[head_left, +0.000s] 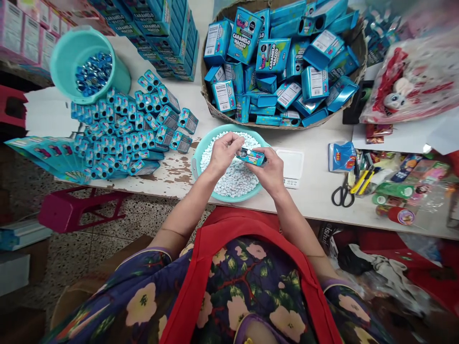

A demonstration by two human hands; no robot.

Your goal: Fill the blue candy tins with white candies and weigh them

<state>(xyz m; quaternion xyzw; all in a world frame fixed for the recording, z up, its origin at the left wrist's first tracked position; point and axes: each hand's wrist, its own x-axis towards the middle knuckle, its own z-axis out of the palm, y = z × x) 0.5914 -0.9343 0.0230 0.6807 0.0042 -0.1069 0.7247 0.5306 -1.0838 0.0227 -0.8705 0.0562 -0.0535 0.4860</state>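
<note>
My right hand (269,171) grips a small blue candy box (254,157), which lies on its side above the basin with its open end to the left. A white candy shows at that opening. My left hand (225,152) is closed, its fingertips pinched together right at the open end; what they hold is hidden. Below both hands stands a turquoise basin (195,165) full of small white candies (231,179). A white digital scale (291,165) sits just right of the basin, close to my right hand.
A cardboard box (212,111) heaped with blue candy boxes stands behind the basin. Leftward are many small boxes (134,129), a turquoise bucket (120,71) of shiny blue pieces and stacked cartons (172,38). Scissors (343,195) and a yellow cutter (363,181) lie on the right.
</note>
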